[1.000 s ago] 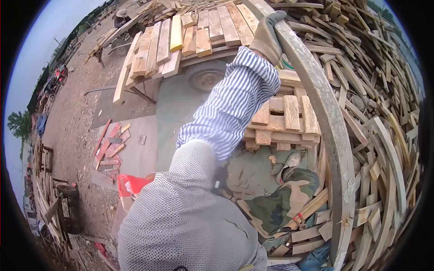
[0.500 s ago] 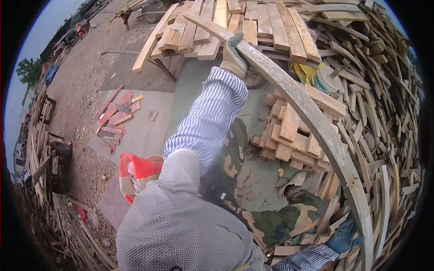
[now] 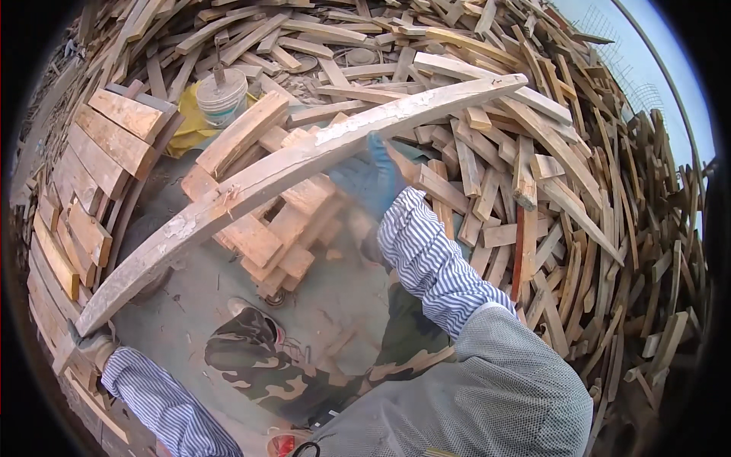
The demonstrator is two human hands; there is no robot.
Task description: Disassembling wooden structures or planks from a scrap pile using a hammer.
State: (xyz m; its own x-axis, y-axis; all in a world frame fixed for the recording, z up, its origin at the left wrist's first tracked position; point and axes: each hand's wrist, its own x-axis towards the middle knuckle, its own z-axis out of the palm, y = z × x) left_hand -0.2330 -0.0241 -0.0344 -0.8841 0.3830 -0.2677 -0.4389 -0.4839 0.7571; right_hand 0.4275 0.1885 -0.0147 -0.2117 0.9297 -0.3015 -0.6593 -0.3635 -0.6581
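Note:
A long, slightly curved wooden beam [image 3: 251, 186], grey with whitish patches, slants up from the lower left to the upper right. Near its lower left end my left hand [image 3: 95, 346], in a pale glove with dark grey parts, is closed around the wood. My right hand [image 3: 369, 179], in a blue glove, holds the beam from below, right of its middle. Its upper digit overlaps the beam's lower edge; the other fingers are partly smeared by motion. Beneath the beam sits a cross-stacked pile of short wooden blocks [image 3: 278, 240].
Planks lie side by side on a stand [image 3: 114, 137] at the left. A white bucket [image 3: 221, 99] stands by yellow sheeting [image 3: 190, 126]. A high heap of loose boards [image 3: 563, 190] rises behind and to the right. My camouflage-clad leg [image 3: 259, 358] is below, on green-grey ground covering [image 3: 190, 305].
My view has turned right. The beam now slants the other way across it. My right hand has moved from the beam's end towards its middle; my left hand still grips near the other end.

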